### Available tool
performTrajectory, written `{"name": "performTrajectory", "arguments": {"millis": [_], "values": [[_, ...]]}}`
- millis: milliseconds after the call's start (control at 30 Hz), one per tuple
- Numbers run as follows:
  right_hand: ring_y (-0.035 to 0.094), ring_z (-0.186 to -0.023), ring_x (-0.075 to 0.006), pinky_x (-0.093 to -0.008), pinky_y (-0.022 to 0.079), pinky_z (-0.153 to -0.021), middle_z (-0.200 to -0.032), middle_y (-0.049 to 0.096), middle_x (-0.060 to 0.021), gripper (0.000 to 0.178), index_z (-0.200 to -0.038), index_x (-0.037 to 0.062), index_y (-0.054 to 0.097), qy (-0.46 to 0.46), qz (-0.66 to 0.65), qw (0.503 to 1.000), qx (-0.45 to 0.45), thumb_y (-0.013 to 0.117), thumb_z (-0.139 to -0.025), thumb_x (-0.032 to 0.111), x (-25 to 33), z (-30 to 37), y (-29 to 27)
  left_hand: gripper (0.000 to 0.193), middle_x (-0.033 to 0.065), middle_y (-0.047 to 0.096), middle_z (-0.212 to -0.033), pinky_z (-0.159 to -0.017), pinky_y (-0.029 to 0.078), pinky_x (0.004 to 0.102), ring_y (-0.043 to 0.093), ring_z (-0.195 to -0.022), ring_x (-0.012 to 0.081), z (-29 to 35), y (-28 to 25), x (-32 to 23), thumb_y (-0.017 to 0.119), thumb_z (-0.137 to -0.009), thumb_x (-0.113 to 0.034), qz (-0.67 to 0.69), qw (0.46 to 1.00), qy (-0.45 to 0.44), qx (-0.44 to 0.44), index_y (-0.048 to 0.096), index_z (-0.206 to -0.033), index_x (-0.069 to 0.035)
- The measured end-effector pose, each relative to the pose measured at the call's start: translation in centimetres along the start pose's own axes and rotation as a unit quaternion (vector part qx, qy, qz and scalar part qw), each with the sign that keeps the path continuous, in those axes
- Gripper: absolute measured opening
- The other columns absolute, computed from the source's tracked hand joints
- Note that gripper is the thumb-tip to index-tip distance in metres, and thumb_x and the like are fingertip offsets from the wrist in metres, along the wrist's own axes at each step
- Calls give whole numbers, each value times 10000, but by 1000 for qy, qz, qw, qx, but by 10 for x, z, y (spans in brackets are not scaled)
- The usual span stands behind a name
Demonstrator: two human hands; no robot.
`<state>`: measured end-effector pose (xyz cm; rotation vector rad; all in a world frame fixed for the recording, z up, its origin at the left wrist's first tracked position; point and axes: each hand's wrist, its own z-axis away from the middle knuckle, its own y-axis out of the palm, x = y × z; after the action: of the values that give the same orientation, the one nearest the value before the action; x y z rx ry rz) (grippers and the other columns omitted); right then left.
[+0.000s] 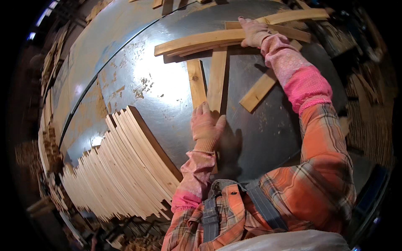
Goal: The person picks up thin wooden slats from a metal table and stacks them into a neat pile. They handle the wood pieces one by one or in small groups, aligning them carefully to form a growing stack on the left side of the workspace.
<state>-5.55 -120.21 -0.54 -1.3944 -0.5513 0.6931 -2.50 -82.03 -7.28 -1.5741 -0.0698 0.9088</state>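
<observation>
In the head view, the gloved left hand [207,129] lies with fingers extended and thumb spread over the near ends of 2 lengthwise wooden slats [217,77] on the metal tabletop [163,90]. The gloved right hand [253,34] reaches over the crosswise wooden slats [197,42] beyond them; I cannot tell whether its fingers grasp one. A diagonal wooden slat [259,91] lies to their right, a row of pale slats [125,157] at left.

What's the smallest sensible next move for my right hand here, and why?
I'd probably close your right hand on the long crosswise board: the hand is right at it, and that board lies over the far end of the lengthwise board, so it looks reachable first.
</observation>
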Motion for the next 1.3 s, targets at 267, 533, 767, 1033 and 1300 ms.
{"name": "performTrajectory", "arguments": {"millis": [267, 533, 767, 1033, 1300], "values": [[556, -1356, -369, -481, 473, -1093, -1505, 541, -164, 999, -1614, 132, 305, -38, 47, 993, 98, 814, -757, 190, -51, -51, 74, 870, 198, 589, -1342, -990, 483, 518, 602, -1170, 435, -31, 60, -11, 799, -777, -245, -91, 988, -123, -13, 401, -1513, -6], [647, -1195, -393, -448, 537, -997, -1232, 684, -219, 752, -1337, 53, 536, -88, 4, 972, 216, 845, -665, 192, -43, -5, 45, 873, 212, 598, -1303, -1036, 461, 515, 568, -1217, 414, 56, 25, -11, 802, -736, -249, -88, 973, -212, 29, 445, -1490, 10], [606, -1277, -375, -435, 474, -1092, -1328, 638, -234, 848, -1492, 49, 456, -107, -89, 983, 120, 803, -728, 169, -56, 47, 76, 789, 198, 588, -1305, -1038, 481, 502, 596, -1221, 393, 72, 21, -7, 814, -734, -238, -75, 934, -341, 70, 474, -1420, -47], [664, -833, -172, -310, 512, -770, -912, 693, -62, 330, -1051, -13, 716, 28, -468, 823, 321, 735, -838, 238, -50, 106, 86, 825, 246, 647, -1196, -1012, 517, 481, 638, -1173, 417, 108, -12, 38, 802, -756, -226, -23, 934, -351, 68, 444, -1473, -31], [705, -839, -191, -318, 564, -788, -923, 711, -86, 351, -1097, -7, 689, 77, -674, 644, 354, 713, -890, 276, 94, 267, 91, 503, 68, 650, -892, -649, 540, 308, 620, -737, 160, 171, 2, 95, 704, -791, 34, 641, 685, -344, -40, 547, -1268, -7]]}}
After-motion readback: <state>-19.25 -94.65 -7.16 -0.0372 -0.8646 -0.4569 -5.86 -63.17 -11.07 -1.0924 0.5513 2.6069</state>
